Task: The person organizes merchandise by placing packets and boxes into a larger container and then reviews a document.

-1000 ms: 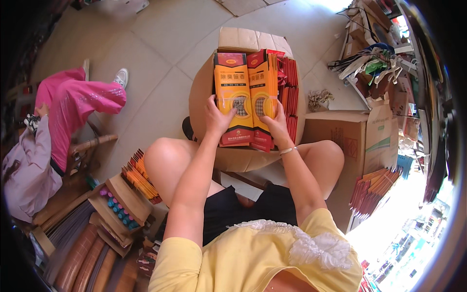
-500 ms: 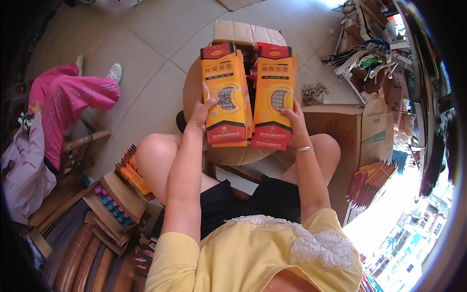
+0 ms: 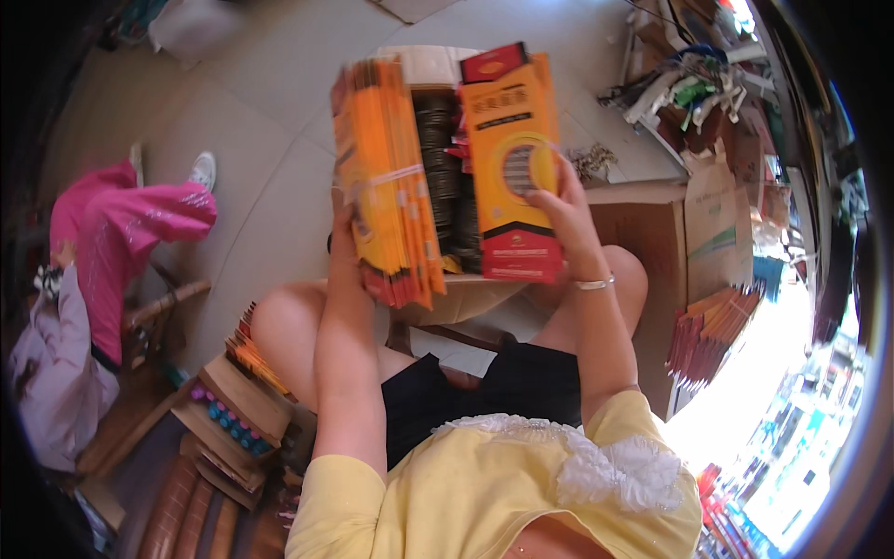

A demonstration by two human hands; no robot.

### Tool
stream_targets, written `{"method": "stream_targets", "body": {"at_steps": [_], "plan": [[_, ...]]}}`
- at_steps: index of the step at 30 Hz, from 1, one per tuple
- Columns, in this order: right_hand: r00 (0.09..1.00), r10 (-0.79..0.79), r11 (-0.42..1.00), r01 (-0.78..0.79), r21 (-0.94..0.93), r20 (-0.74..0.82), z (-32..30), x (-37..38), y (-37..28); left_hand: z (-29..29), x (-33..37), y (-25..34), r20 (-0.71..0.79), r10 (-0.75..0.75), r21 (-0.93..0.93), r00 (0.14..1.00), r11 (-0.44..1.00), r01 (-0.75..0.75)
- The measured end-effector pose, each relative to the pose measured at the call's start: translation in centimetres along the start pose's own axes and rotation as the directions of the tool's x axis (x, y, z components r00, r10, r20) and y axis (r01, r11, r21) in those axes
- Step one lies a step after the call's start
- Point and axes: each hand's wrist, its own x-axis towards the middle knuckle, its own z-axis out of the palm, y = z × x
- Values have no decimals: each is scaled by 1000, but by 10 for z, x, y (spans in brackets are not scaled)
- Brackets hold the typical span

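Note:
My left hand grips a thick bundle of flat yellow packets, turned so that its packed edges face up. A pale band runs round this bundle. In my right hand is a second bundle of yellow-and-red packets, its printed front up, with a half-round window showing a grey pattern. My thumb lies on that front, near the window. Both bundles are held over an open cardboard box between my knees. Dark stacked items and some red pieces show inside it.
A large cardboard carton stands by my right knee, with more packets beside it. At my left are a box of small coloured bottles and more orange packets. A person in pink trousers sits at the left.
The two bundles have moved apart. My left hand has shifted left and tilted its bundle edge-up, uncovering the box's contents. The right bundle has moved slightly up and tilted.

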Motion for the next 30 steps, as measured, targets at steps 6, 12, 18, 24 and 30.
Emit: {"method": "stream_targets", "body": {"at_steps": [6, 12, 18, 24, 30], "plan": [[998, 67, 744, -35, -668, 22, 83, -8, 27, -8, 22, 14, 104, -16, 572, 994, 819, -46], [994, -106, 580, 78, -811, 20, 80, 10, 130, 22, 32, -24, 41, 297, 691, 954, 681, -242], [992, -102, 613, 124, -780, 78, 91, 0, 122, 53, 11, -17, 223, 490, 904, 843, 219, -366], [994, -99, 895, 72, -440, -39, 73, 24, 144, 45, 25, -21, 86, 342, 824, 936, 504, -260], [997, -44, 998, 47, -49, 60, 79, 14, 151, 47, -4, -18, 52, 393, 916, 918, 348, -201]]}}
